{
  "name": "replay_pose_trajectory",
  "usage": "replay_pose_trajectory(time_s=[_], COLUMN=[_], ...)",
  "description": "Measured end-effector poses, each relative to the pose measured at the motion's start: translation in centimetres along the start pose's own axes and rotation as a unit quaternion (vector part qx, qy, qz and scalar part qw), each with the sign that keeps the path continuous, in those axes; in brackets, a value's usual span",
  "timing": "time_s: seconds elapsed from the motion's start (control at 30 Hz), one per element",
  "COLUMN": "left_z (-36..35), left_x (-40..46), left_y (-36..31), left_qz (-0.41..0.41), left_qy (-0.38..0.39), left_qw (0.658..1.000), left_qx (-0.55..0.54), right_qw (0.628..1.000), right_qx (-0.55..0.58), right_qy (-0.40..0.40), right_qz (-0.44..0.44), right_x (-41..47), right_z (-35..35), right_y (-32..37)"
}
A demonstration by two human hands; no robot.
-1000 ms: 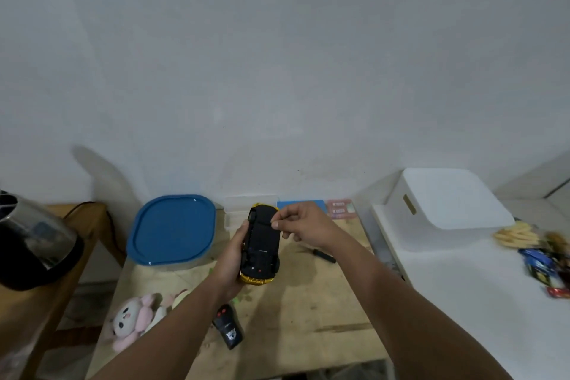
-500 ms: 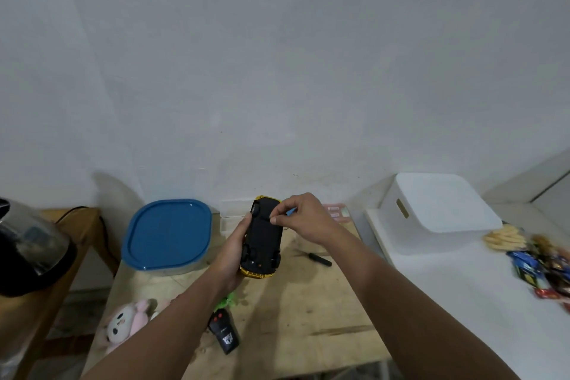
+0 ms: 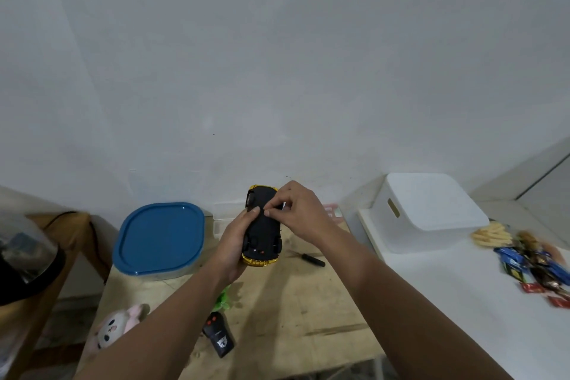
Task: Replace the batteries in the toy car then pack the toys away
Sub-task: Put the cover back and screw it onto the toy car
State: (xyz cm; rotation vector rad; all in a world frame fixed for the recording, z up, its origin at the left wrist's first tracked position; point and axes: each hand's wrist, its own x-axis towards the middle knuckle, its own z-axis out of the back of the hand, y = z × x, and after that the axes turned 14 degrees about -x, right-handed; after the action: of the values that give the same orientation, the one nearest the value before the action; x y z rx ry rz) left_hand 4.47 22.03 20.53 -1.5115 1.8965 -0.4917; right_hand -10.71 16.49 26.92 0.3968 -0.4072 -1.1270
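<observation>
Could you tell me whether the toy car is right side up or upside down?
Upside down: the toy car shows its black underside and wheels, held in the left hand.

A plain grey-white wall [image 3: 293, 71] fills most of the view, evenly and dimly lit. Below it stands a pale wooden counter [image 3: 293, 311]; just right of that counter is a white counter [image 3: 462, 302], and to the left a lower brown wooden side table [image 3: 66, 225] against the same wall.
</observation>
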Motion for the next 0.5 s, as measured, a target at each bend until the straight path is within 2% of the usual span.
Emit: replay_pose_trajectory(time_s=[0.17, 0.5], left_z=[0.5, -1.1], left_x=[0.8, 0.7], left_y=[-0.1, -2.1], left_qz=[-0.004, -0.03], left_qy=[-0.029, 0.017], left_qw=[1.0, 0.998], left_qx=[-0.003, 0.054], right_qw=[0.998, 0.996], right_qx=[0.002, 0.059], right_qy=[-0.067, -0.024], right_qz=[-0.006, -0.061], right_x=[-0.9, 0.3], right_z=[-1.0, 1.1], right_y=[-0.3, 0.1])
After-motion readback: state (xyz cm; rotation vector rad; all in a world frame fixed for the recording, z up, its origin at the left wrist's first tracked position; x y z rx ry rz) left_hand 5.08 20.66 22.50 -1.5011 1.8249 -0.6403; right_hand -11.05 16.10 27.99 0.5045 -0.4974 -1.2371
